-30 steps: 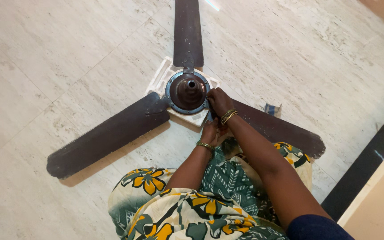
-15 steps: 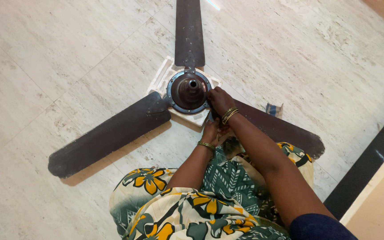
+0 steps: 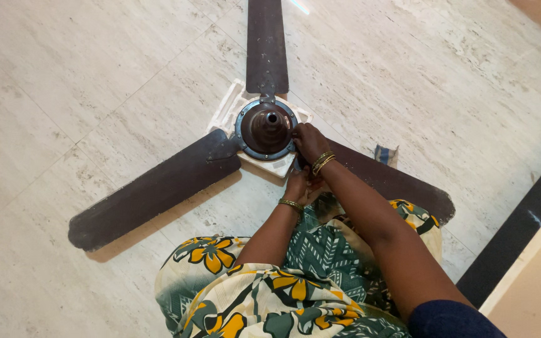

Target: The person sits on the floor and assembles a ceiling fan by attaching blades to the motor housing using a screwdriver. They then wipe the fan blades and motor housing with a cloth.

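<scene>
Centre frame, a dark brown ceiling fan lies on the pale floor, motor hub up. The right hand rests on the hub's lower-right rim where a blade joins; the left hand sits just below, fingers curled, grip unclear. It looks like fastening work there, calling for a steady hold. One blade points straight up-frame, the others lower left and lower right.

Dark brown fan; pale marbled floor; green-yellow floral dress.

Three fan blades radiate from the motor hub across the floor, dividing it into open sectors. A small object lies beside the right blade.
</scene>
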